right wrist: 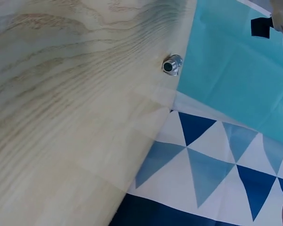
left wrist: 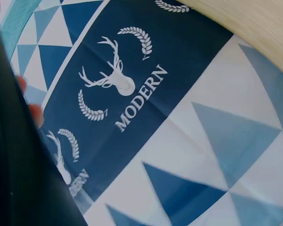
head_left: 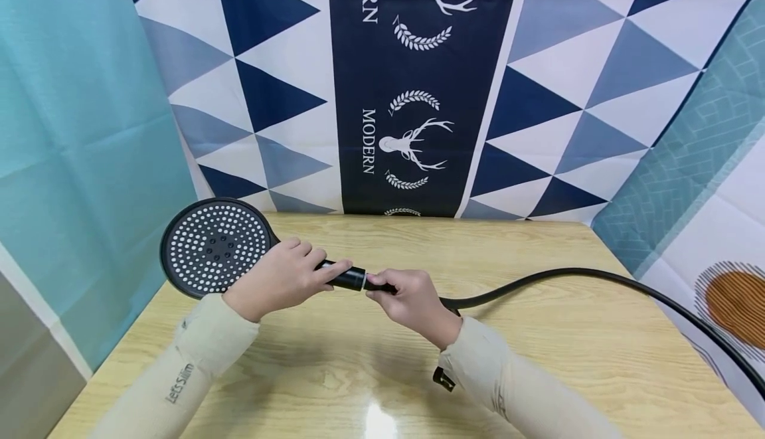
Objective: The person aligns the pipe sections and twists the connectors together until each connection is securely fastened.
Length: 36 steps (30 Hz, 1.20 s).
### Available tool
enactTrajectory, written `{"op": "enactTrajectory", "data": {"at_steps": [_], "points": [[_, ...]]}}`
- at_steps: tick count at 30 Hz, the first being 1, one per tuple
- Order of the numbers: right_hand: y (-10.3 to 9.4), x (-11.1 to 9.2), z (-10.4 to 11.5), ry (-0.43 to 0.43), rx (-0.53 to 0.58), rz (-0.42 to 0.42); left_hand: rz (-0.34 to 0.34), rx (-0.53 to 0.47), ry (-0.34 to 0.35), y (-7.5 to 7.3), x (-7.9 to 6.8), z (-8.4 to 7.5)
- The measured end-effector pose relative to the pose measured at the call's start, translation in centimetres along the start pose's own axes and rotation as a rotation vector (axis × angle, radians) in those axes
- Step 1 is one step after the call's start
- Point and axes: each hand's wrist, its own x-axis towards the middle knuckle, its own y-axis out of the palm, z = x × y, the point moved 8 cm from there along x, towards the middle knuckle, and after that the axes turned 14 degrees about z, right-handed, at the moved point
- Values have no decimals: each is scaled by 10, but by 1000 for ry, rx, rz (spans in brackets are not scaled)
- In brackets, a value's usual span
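Observation:
A black handheld shower head [head_left: 220,248] with a round face of pale nozzles is held above the table, its face toward me. My left hand [head_left: 285,277] grips its handle [head_left: 348,277], fingers wrapped over the top. At the handle's lower end, my right hand [head_left: 412,301] pinches the end of a black shower hose [head_left: 574,271] between thumb and curled fingers. Hose end and handle meet in line; whether they are threaded together I cannot tell. In the left wrist view a dark blurred part of the shower head [left wrist: 19,155] fills the left side, with fingertips [left wrist: 36,114] behind it.
The hose runs right, past the edge of the wooden table [head_left: 538,339]. A small silver metal fitting [right wrist: 172,65] sits near a table edge in the right wrist view. A patterned cloth [head_left: 287,93] hangs behind; teal cloth [head_left: 89,127] hangs at left.

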Motion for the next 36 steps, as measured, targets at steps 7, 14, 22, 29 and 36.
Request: {"op": "enactTrajectory", "data": {"at_steps": [7, 14, 22, 29, 36], "points": [[23, -2, -22, 267, 48, 173, 126, -154, -48, 29, -11, 7], [51, -6, -30, 371, 99, 309, 139, -224, -52, 55, -29, -2], [88, -13, -36, 476, -83, 554, 249, -300, -41, 87, -44, -22], [108, -12, -39, 492, -198, 680, 409, -436, -56, 113, -49, -35], [115, -9, -46, 528, -225, 685, 467, -474, -87, 127, -53, -34]]}}
